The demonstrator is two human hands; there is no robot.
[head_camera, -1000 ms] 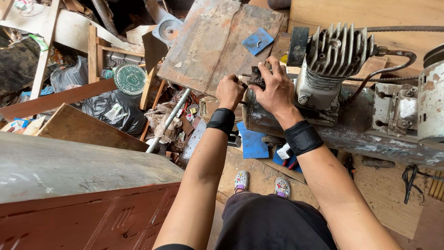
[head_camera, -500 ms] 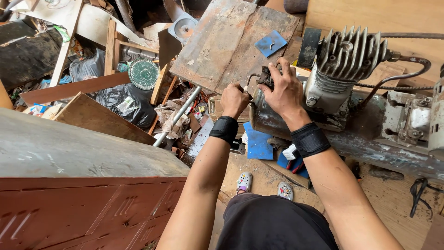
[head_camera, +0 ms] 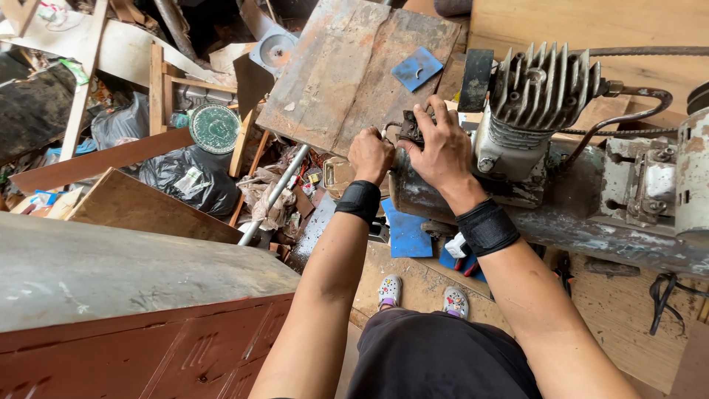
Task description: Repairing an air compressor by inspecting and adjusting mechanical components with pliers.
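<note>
1. Air compressor [head_camera: 532,185]: a cylindrical steel tank with chipped grey-blue paint and rust patches, lying on its side; on top sits a cast-metal pump head [head_camera: 543,92] with thin parallel cooling fins, dull grey and grimy.
2. Small dark fitting [head_camera: 410,127]: a blocky, blackened metal part at the tank's left end, with a thin bent wire just beside it.
3. Right hand [head_camera: 443,144]: laid over the fitting from above, fingers curled around it and closed on it; a black wristband circles the wrist.
4. Left hand [head_camera: 371,154]: balled into a fist just left of the fitting, touching the tank's end; what it grips cannot be told. It too wears a black wristband.
5. Rusty metal sheet [head_camera: 354,66]: flat, reddish-brown, flaking, directly beyond both hands; a small blue square plate [head_camera: 418,68] lies on it.
6. Red-brown metal cabinet [head_camera: 133,295]: smooth grey top, pressed panel front, lower left.
7. Metal pipe [head_camera: 275,193]: slender, grey, slanting among wood offcuts and black plastic bags.
</note>
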